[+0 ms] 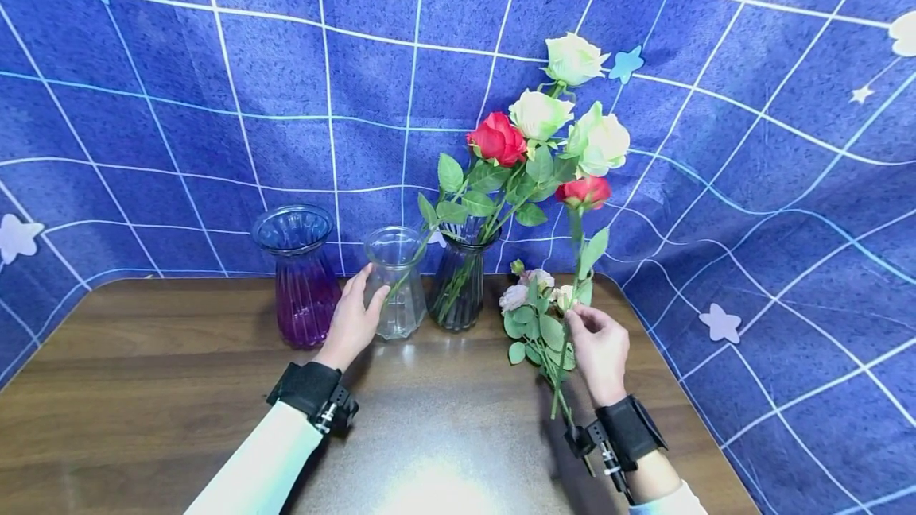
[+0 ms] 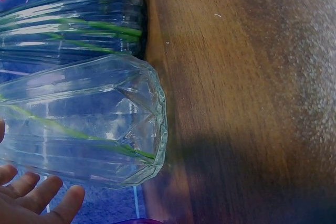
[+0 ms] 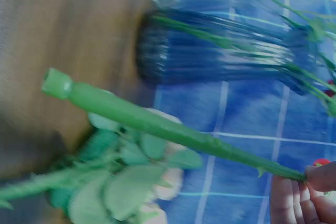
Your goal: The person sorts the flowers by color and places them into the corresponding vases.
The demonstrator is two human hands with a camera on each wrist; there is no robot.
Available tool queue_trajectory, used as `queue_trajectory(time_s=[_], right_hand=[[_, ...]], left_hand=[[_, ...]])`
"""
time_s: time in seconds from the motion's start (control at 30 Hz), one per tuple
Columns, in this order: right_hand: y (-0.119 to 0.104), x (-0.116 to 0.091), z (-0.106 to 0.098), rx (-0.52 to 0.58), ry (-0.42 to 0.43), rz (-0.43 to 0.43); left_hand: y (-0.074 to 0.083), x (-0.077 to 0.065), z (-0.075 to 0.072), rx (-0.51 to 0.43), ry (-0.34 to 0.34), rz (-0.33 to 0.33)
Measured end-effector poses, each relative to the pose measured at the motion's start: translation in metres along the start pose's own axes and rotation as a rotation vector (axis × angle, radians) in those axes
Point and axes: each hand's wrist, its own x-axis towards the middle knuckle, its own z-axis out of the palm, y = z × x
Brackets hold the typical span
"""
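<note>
My right hand (image 1: pixel 599 348) pinches the green stem (image 3: pixel 173 132) of a red rose (image 1: pixel 584 191) between thumb and fingers. The rose points up, and its cut stem end hangs over the table. My left hand (image 1: pixel 354 316) is at the left side of a clear glass vase (image 1: pixel 403 300), fingers spread and fingertips near its neck. One stem (image 2: pixel 89 136) stands inside the clear vase, slanting up to another red rose (image 1: pixel 497 139). Just right of it, a dark grey vase (image 1: pixel 458 288) holds white roses (image 1: pixel 598 141) with green leaves.
A purple-blue vase (image 1: pixel 306 300) stands left of the clear one. Pale pink and cream roses (image 1: pixel 514 298) with leafy stems lie on the wooden table (image 1: pixel 179 388) beside my right hand. A blue patterned cloth (image 1: pixel 179 102) hangs behind and to the right.
</note>
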Motion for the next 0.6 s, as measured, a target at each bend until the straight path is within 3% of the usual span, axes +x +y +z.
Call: queue_trajectory(time_s=[0.33, 0.6], right_hand=[[-0.041, 0.019, -0.039, 0.294, 0.157, -0.069], [-0.085, 0.026, -0.060, 0.472, 0.171, -0.110]], left_hand=[[0.001, 0.001, 0.000, -0.002, 0.003, 0.012], [-0.001, 0.001, 0.002, -0.001, 0.007, 0.016]])
